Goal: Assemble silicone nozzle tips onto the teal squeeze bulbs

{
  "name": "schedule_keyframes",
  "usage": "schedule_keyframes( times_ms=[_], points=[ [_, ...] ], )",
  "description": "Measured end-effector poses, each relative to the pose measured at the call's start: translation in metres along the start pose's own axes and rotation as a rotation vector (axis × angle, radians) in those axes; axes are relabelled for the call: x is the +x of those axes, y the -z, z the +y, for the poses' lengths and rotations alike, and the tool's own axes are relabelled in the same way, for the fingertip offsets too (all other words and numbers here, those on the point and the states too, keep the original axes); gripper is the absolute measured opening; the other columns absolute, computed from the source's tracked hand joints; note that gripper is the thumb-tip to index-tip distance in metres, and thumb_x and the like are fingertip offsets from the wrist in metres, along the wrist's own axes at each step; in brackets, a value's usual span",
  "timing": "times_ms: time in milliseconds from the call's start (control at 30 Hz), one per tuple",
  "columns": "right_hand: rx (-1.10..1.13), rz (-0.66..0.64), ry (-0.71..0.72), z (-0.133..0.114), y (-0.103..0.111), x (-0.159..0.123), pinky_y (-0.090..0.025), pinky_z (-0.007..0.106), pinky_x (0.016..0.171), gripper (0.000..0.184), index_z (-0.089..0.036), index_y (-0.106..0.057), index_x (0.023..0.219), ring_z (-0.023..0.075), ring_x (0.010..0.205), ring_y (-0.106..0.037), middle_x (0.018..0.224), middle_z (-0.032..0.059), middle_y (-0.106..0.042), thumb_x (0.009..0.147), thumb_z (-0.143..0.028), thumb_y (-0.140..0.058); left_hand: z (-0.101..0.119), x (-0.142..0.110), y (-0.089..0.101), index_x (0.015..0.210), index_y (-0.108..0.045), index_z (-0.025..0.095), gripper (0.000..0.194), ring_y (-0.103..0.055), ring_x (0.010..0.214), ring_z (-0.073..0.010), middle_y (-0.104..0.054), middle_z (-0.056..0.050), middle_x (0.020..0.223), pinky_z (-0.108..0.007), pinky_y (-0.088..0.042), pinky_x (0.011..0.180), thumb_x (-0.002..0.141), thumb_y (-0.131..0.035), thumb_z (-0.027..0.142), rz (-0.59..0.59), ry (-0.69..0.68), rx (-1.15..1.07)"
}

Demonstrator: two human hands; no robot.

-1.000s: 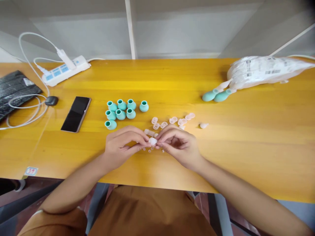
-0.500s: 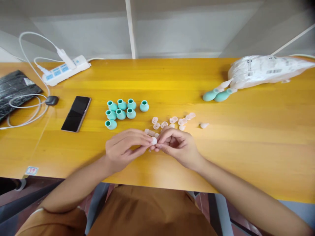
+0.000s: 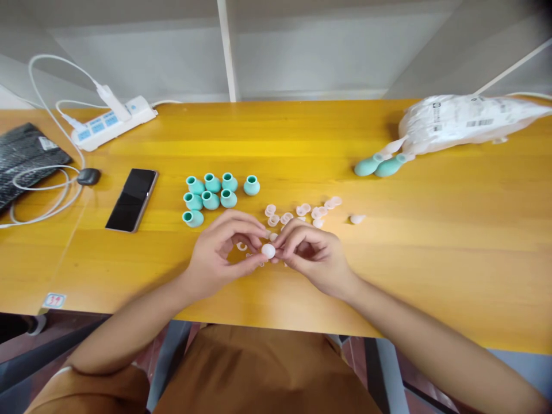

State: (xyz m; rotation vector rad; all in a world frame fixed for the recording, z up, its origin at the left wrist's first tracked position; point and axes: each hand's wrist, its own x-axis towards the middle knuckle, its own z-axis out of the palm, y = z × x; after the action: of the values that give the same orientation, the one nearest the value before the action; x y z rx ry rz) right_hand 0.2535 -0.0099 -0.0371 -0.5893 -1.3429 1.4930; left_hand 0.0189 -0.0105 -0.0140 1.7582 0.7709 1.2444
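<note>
Left hand [image 3: 215, 247] and right hand [image 3: 317, 256] above the counter [image 3: 431, 276]. Between them is a small white piece [image 3: 268, 250]. The left fingers have just spread, thumb beside its rounded face; the right fingers pinch its side, apparently now carrying the hold. Teal bulbs [image 3: 210, 200] stand beyond.

My forearms [image 3: 140, 319] slant inward; my left hand [image 3: 219, 247] arches, thumb [image 3: 245, 268] apart from the uppermost finger [image 3: 241, 218], while my right hand [image 3: 318, 256] (wrist [image 3: 351, 283] nearly straight) pinches, fingers [image 3: 304, 233] curled.
</note>
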Motion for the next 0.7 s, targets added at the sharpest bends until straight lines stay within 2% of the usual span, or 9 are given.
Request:
schedule_keyframes(
  times_ms=[100,233,433,567,700],
  points=[
    [-0.001,0.003,0.01,-0.001,0.0005,0.0003,-0.073,0.031,0.082,0.013,-0.023,-0.082,0.092,0.0148,0.088,-0.08,0.106,0.006,-0.079,0.103,-0.016,-0.081,0.0006,0.0047,0.004,0.124,-0.081,0.022,0.031,-0.075,0.082,-0.0126,-0.071,-0.007,0.115,-0.026,-0.069,0.075,0.095,-0.091,0.02,-0.111,0.128,-0.178],
    [-0.014,0.002,0.033,-0.0024,0.0002,0.0008,-0.071,0.029,0.082,0.014,-0.024,-0.082,0.093,0.0149,0.09,-0.08,0.104,0.0055,-0.08,0.102,-0.013,-0.081,0.0029,0.0072,0.0063,0.123,-0.082,0.021,0.025,-0.078,0.093,-0.0174,-0.076,-0.011,0.114,-0.029,-0.07,0.083,0.1,-0.088,0.025,-0.186,0.197,-0.282],
    [-0.088,-0.018,0.066,-0.0046,0.0005,0.0005,-0.068,0.031,0.087,0.016,-0.024,-0.081,0.094,0.0155,0.094,-0.08,0.101,0.0045,-0.084,0.1,-0.009,-0.082,0.0053,0.0058,0.005,0.113,-0.085,0.022,0.012,-0.078,0.091,-0.0162,-0.079,-0.009,0.108,-0.027,-0.069,0.079,0.101,-0.086,0.021,-0.212,0.234,-0.271],
    [-0.101,-0.026,0.069,-0.0053,0.0017,-0.0005,-0.069,0.032,0.086,0.013,-0.024,-0.081,0.094,0.0164,0.093,-0.081,0.101,0.005,-0.085,0.101,-0.012,-0.083,0.0056,0.0051,0.0058,0.109,-0.086,0.023,0.01,-0.078,0.091,-0.0155,-0.079,-0.007,0.105,-0.027,-0.068,0.081,0.1,-0.086,0.018,-0.216,0.265,-0.296],
    [-0.134,-0.032,0.071,-0.0061,0.0028,-0.0008,-0.069,0.033,0.083,0.013,-0.024,-0.08,0.092,0.0166,0.091,-0.08,0.099,0.0053,-0.085,0.102,-0.016,-0.083,0.0051,0.0034,0.0047,0.104,-0.087,0.023,0.006,-0.08,0.09,-0.0166,-0.08,-0.006,0.102,-0.031,-0.069,0.085,0.099,-0.089,0.023,-0.19,0.286,-0.304]
  ],
)
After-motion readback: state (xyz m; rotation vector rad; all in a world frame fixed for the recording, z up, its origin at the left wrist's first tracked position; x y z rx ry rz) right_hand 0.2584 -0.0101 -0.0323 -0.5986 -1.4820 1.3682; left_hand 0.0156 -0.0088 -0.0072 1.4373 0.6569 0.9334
